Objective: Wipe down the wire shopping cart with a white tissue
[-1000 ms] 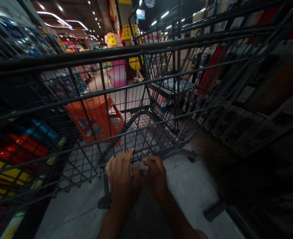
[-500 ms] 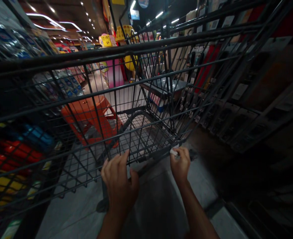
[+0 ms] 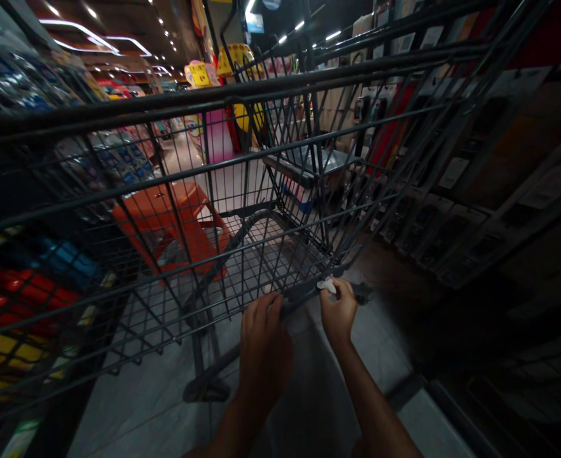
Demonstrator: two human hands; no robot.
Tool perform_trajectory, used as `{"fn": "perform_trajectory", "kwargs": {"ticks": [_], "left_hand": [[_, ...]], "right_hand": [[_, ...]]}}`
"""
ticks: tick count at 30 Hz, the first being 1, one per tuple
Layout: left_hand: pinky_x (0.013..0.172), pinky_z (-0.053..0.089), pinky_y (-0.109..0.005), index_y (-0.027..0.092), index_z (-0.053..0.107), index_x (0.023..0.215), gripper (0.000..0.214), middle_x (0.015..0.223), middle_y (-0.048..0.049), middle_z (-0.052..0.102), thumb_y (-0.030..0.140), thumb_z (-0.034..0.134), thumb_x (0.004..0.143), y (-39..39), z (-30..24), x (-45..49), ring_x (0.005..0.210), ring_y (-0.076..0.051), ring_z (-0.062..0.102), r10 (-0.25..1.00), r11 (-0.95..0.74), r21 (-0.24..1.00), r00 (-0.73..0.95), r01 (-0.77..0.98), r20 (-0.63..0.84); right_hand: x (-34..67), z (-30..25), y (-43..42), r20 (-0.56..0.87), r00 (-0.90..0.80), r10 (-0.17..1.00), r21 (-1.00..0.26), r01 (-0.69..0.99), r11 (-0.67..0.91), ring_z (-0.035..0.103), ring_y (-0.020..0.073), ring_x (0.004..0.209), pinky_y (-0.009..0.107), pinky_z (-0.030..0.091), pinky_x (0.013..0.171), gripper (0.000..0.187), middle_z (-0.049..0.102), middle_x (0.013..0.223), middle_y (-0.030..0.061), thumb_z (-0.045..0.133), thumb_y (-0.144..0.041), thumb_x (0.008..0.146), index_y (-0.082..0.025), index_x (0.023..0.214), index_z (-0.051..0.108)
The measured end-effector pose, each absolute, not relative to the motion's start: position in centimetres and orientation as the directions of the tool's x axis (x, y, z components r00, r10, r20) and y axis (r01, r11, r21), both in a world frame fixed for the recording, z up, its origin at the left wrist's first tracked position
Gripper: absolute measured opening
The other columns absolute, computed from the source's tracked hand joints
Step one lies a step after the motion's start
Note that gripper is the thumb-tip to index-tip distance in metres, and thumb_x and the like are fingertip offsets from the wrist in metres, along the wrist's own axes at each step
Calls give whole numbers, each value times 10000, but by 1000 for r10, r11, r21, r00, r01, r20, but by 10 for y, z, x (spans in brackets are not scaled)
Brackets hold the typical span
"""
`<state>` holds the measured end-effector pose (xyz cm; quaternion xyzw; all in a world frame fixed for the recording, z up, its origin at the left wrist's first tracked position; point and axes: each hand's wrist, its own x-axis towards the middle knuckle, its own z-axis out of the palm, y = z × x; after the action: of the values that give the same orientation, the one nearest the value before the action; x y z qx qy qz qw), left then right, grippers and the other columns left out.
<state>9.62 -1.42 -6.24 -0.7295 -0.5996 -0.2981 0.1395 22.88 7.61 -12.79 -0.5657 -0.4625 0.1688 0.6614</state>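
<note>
A dark metal shopping cart with wire-mesh sides fills the space in front of me. My right hand pinches a crumpled white tissue or cloth against the cart's lower rail. To its left, my left hand has its fingers together and bent over the same lower rail; its thumb is hidden and the hand is slightly blurred. An orange plastic stool shows through the mesh; I cannot tell whether it stands inside the cart or behind it.
Shelves with red, blue and yellow goods stand close on the left. Hanging packaged items line the dark right side. Below the cart lies a grey tiled floor. Behind it are a pink and yellow display and a grey tray.
My left hand has moved right along the lower rail, and its spread fingers have come together. My right hand has shifted slightly left with the white tissue or cloth, which shows more now.
</note>
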Motion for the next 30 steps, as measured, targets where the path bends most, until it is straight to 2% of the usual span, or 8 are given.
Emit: {"fn": "perform_trajectory", "kwargs": {"ticks": [4, 8, 10, 13, 17, 24, 28, 30], "left_hand": [[1075, 316, -531, 110, 446, 1285, 515, 1276, -142, 554, 103, 426, 771, -9, -77, 105, 1234, -288, 432, 781, -166, 93, 74, 982, 620], [1099, 269, -548, 130, 442, 1323, 555, 1338, -143, 511, 116, 442, 767, -6, -84, 109, 1296, -304, 383, 802, -105, 46, 57, 993, 595], [1086, 290, -551, 151, 461, 1324, 539, 1337, -148, 507, 143, 467, 785, -5, -84, 108, 1289, -314, 395, 820, -98, 9, 76, 995, 567], [1058, 339, -538, 180, 493, 1313, 527, 1294, -143, 534, 159, 497, 787, -3, -79, 105, 1236, -311, 452, 837, -106, -27, 104, 994, 538], [1049, 369, -517, 185, 524, 1284, 564, 1249, -123, 563, 94, 503, 728, -6, -69, 102, 1188, -286, 492, 856, -117, -32, 117, 993, 503], [1051, 380, -478, 159, 529, 1257, 526, 1216, -114, 576, 85, 508, 737, -18, -61, 100, 1155, -258, 506, 868, -97, -3, 87, 995, 489], [1033, 388, -485, 147, 534, 1251, 508, 1174, -120, 588, 105, 529, 745, -26, -60, 100, 1108, -257, 513, 867, -73, 0, 64, 997, 495], [1030, 385, -484, 141, 531, 1261, 516, 1156, -119, 589, 104, 531, 747, -30, -60, 100, 1094, -257, 509, 876, -56, -10, 54, 998, 479]], "right_hand": [[217, -127, 66, 378, 508, 774, -924, 250, 288, 614, 190, 794, 334, 508, 745, 167, 654, 865, 74, 542, -219, 733, -167, 866, 628], [205, -127, 57, 362, 406, 839, -932, 167, 321, 632, 165, 736, 293, 523, 691, 153, 665, 803, 34, 555, -181, 703, -189, 852, 586], [201, -120, 51, 440, 286, 851, -897, 180, 403, 623, 151, 710, 269, 517, 663, 137, 651, 771, 13, 546, -146, 687, -201, 809, 575], [201, -101, 43, 611, 206, 765, -790, 233, 568, 614, 146, 771, 272, 509, 722, 153, 629, 807, 14, 525, -97, 699, -207, 795, 571], [216, -85, 48, 675, 384, 630, -738, 344, 581, 600, 165, 872, 321, 488, 820, 159, 604, 880, 34, 516, -101, 756, -203, 859, 580], [252, -122, 73, 514, 395, 762, -848, 369, 381, 584, 176, 728, 297, 472, 669, 74, 613, 772, 37, 551, -174, 707, -176, 714, 625], [270, -126, 79, 469, 620, 629, -880, 391, 270, 593, 197, 756, 316, 469, 689, 120, 628, 799, 66, 576, -222, 716, -158, 776, 658], [273, -125, 79, 459, 664, 590, -887, 379, 264, 602, 207, 810, 326, 474, 736, 146, 642, 842, 79, 576, -237, 732, -157, 822, 659]]}}
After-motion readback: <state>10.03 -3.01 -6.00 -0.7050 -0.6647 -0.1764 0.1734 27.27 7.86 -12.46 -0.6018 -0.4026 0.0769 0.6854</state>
